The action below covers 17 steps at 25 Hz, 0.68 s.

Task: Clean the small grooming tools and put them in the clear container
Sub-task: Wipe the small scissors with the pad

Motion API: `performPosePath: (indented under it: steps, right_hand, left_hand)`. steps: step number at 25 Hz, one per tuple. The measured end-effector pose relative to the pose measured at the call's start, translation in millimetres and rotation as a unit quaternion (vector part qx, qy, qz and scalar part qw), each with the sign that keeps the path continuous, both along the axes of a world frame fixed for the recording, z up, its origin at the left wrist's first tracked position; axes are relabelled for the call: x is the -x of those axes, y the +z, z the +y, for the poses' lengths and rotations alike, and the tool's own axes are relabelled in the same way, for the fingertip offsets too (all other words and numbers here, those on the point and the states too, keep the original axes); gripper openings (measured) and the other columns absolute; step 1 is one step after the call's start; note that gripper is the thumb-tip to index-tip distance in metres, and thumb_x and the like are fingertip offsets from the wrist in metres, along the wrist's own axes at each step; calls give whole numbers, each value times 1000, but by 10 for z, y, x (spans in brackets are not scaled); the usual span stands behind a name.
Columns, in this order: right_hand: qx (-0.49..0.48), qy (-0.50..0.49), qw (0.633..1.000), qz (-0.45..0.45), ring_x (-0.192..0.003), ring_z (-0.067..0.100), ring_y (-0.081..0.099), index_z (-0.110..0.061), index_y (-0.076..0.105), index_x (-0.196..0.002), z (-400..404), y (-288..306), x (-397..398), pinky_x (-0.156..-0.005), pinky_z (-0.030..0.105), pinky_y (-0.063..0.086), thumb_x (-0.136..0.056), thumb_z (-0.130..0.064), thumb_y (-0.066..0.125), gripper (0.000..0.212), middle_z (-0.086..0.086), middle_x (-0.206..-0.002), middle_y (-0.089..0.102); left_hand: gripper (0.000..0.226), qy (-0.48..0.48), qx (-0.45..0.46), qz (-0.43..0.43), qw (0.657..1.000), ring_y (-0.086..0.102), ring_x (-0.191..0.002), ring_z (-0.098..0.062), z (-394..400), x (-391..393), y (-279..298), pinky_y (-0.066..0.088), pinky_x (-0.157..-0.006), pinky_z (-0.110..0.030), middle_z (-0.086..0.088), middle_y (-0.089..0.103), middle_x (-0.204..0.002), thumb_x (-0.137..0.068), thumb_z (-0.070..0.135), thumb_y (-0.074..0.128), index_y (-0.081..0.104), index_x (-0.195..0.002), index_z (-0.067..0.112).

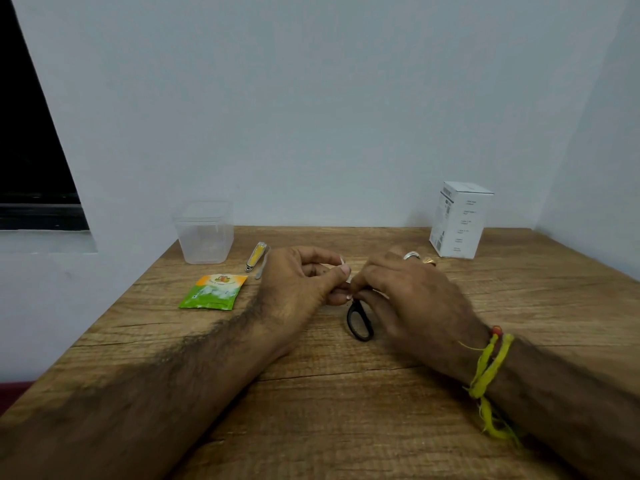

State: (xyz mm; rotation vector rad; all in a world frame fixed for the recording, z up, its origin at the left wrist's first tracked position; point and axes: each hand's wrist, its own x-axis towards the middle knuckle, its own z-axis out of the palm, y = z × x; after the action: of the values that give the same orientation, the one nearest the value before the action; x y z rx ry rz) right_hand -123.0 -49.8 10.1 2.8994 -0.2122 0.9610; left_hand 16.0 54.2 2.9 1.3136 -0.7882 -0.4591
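My left hand (304,282) and my right hand (401,292) meet over the middle of the wooden table (346,393). Between their fingertips is a small white wipe (344,268), pinched by my left thumb and fingers. Small scissors with black handles (360,320) lie under my right hand, which grips their upper part; the blades are hidden. A yellow nail clipper (257,256) and a thin metal tool (262,268) lie left of my left hand. The clear container (205,233) stands open at the back left.
A green and orange sachet (214,292) lies flat in front of the clear container. A white cardboard box (459,220) stands at the back right near the wall. The table's left edge runs diagonally beside the sachet.
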Motion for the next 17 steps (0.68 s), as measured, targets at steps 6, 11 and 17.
performPosePath:
  steps: [6, 11, 17]
  right_hand:
    - [-17, 10, 1000, -15, -89, 18, 56, -24, 68, -93, -33, 4, -12, -72, 41, 51, -90, -29, 54, 15, -8, -91, 63]
    - [-13, 18, 1000, -11, -89, 20, 57, -22, 69, -93, -11, -6, -6, -72, 43, 52, -89, -28, 54, 16, -6, -90, 64]
    - [-12, 19, 1000, -14, -89, 19, 57, -22, 69, -94, -38, -12, -1, -72, 41, 51, -90, -27, 57, 14, -7, -91, 63]
  left_hand:
    - [15, 0, -8, -5, 1000, 71, -59, -20, 8, 8, 15, 59, -56, -23, -24, 73, -77, -84, 0, 76, 71, -98, -4]
    - [15, 6, -9, 0, 1000, 71, -58, -17, 5, 18, 18, 58, -54, -22, -23, 73, -75, -84, 0, 76, 71, -97, -4]
    - [14, 8, -7, 0, 1000, 71, -58, -17, 2, 23, 23, 59, -55, -23, -20, 73, -72, -84, -1, 76, 71, -97, -5]
